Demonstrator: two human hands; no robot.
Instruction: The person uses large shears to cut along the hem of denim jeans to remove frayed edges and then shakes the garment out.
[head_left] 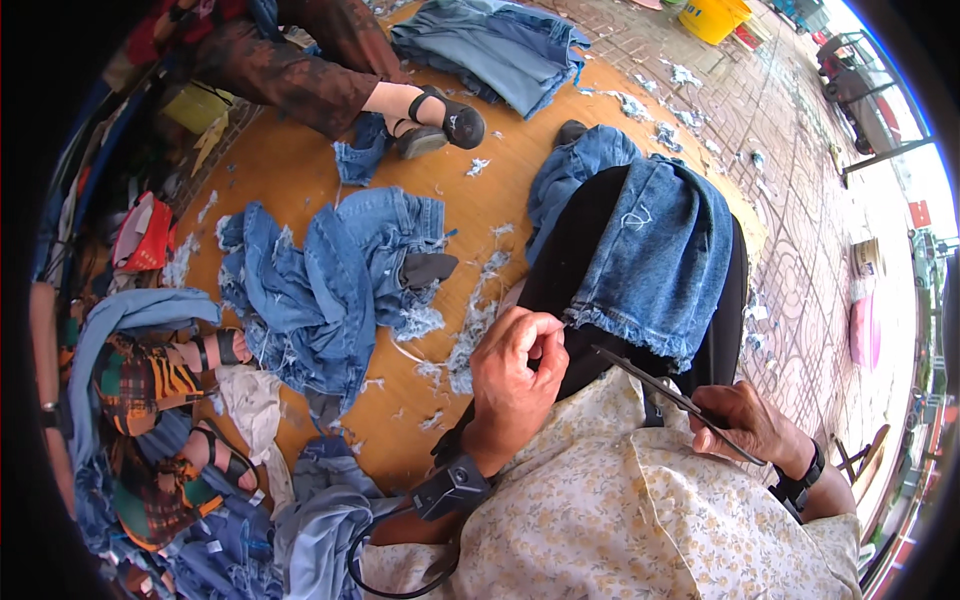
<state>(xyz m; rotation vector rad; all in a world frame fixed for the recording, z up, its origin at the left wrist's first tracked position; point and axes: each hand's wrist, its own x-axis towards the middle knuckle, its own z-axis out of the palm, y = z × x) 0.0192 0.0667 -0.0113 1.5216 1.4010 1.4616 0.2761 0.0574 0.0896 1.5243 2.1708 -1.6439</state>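
Observation:
A piece of blue denim (pixel 655 260) with a frayed lower edge lies over my knee, a pale drawn mark near its top. At the left corner of that edge my left hand (pixel 515 375) is closed in a pinch. Something thin and pale, like loose threads, shows at its fingertips; the hand partly hides it. My right hand (pixel 740 420) is wrapped round a pair of dark metal scissors (pixel 650 380). Their narrow tip points up and left, just below the frayed edge and apart from it. My fingers cover part of the handles.
Frayed denim pieces (pixel 310 270) lie on the brown board (pixel 410 435) to the left, among scattered lint. More denim (pixel 490 45) is stacked at the far side. Another person's crossed feet (pixel 440 120) rest there, and a second person's feet (pixel 225 455) are at the left. A yellow bucket (pixel 712 18) stands beyond on the paving.

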